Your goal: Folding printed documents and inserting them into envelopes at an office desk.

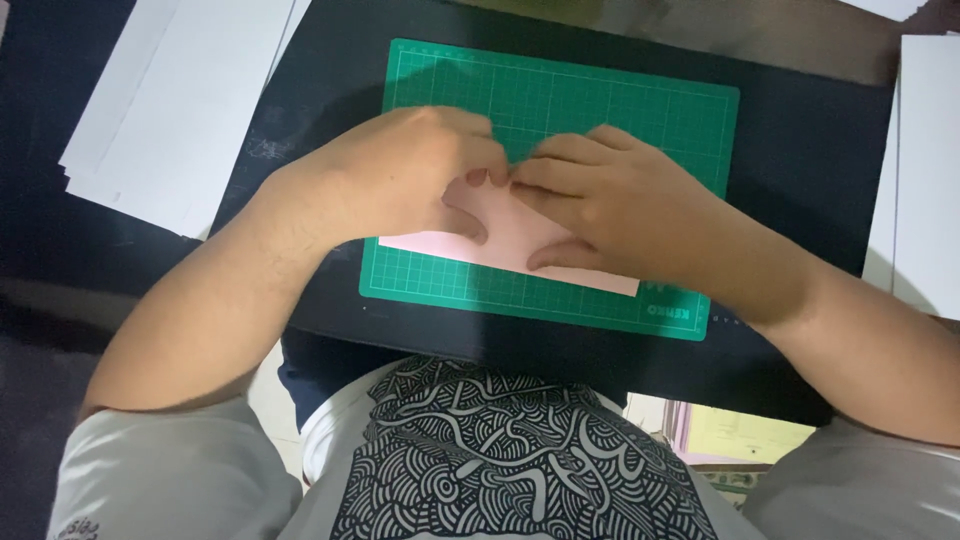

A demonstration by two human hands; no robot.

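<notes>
Pink paper (pixel 505 245) lies flat under both hands, edges straight

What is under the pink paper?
The pink paper lies on a green cutting mat. Both hands, left hand and right hand, cover its middle, so that part stays hidden.

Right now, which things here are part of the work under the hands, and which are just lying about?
In use:
pink paper, pressed flat by the left hand and right hand
green cutting mat beneath it

Lying about:
white sheets stacked at the left
white sheets at the right edge
yellow paper low down, beside the body
</notes>
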